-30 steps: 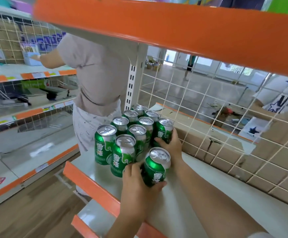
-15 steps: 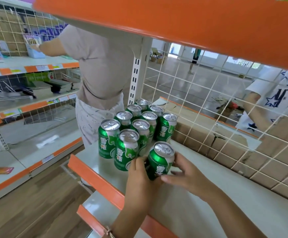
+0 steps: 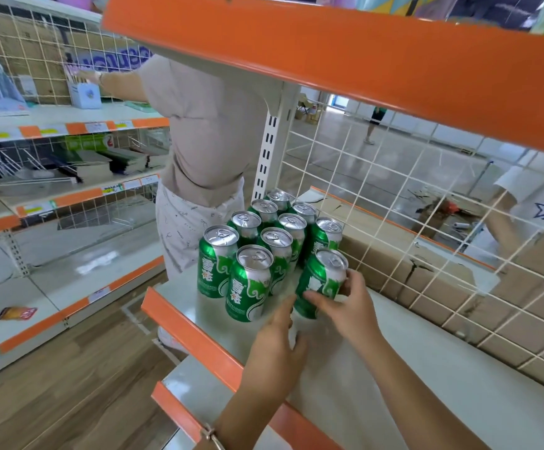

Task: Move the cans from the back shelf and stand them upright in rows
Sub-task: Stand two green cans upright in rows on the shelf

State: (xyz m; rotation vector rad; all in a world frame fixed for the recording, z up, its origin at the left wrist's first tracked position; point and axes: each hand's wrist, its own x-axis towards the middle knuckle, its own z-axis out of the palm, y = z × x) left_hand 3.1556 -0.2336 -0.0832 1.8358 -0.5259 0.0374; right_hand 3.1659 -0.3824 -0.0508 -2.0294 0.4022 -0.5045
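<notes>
On the white shelf [image 3: 410, 368], near its left end, I see nine green cans [image 3: 251, 284] standing up in rows, packed close together. A tenth can [image 3: 324, 277] is at the front of the right row, just beside them, and it leans a little. The right hand [image 3: 345, 306] holds it low down, with fingers and thumb curled round its side. The left hand [image 3: 277, 345] has nothing in it. Its fingers are nearly straight and reach up to the bottom of that can. I cannot tell if they touch it. A wire grid [image 3: 394, 222] stands behind the cans.
</notes>
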